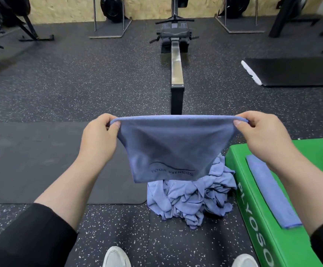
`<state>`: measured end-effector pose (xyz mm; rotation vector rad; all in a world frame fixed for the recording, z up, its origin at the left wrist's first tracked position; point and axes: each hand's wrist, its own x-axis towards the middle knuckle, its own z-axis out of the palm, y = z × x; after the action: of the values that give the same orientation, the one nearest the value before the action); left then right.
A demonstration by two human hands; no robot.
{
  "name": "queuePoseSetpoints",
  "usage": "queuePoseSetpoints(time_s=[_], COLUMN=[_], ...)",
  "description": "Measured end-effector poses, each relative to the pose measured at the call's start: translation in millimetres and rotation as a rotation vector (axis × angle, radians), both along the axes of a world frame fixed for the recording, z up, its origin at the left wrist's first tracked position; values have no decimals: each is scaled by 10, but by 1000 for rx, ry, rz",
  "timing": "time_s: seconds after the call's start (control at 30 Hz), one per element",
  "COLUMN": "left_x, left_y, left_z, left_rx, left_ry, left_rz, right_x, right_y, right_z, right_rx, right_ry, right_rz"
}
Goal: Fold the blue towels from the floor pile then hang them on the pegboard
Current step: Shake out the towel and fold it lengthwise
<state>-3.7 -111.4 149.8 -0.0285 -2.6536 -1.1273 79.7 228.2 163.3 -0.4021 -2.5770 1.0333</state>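
While the blue towel [168,149] hangs stretched mid-frame above the floor pile [191,199], the left hand [99,135] and right hand [260,133] each pinch a top corner. Folding looks underway; next, probably bring corners together, then add it to the folded towel [270,191] on the green plyo box [253,218] at lower right.

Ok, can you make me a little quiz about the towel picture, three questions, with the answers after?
1. True or false: the person holds the blue towel up with both hands.
2. Where does the folded towel lie? A) on the black mat B) on the green plyo box C) on the rowing machine
3. Fill in: the unfolded towels sit in a pile on the ____.

Key
1. True: the left hand and the right hand each pinch a top corner.
2. B
3. floor, just left of the box.
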Motion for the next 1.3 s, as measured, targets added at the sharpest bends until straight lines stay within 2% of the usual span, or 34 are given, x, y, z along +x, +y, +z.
queuePoseSetpoints(time_s=[0.2,0.3,0.5,0.6,0.77,0.83,1.0,1.3], left_x=[23,15,72,111,228,272,493,635], left_y=[20,39,203,330,590,692,956,1115], left_z=[-6,5,22,23,1,-6,33,-22], left_rx=[21,195,603,702,813,785,532,357], left_ry=[-81,-116,-209,-254,-264,-237,-130,-42], left_rz=[-16,-33,-67,-16,8,-25,-105,-168], right_x=[42,48,34,23,5,3,-6,-32], right_y=[21,-5,-97,-143,-320,-423,-726,-968], right_z=[55,73,108,101,22,-21,-59,-94], right_rx=[22,1,-288,-433,-554,-620,-756,-858], right_ry=[-34,-37,-6,-18,-134,-170,-168,-142], right_rz=[-15,-18,-31,-15,50,68,89,231])
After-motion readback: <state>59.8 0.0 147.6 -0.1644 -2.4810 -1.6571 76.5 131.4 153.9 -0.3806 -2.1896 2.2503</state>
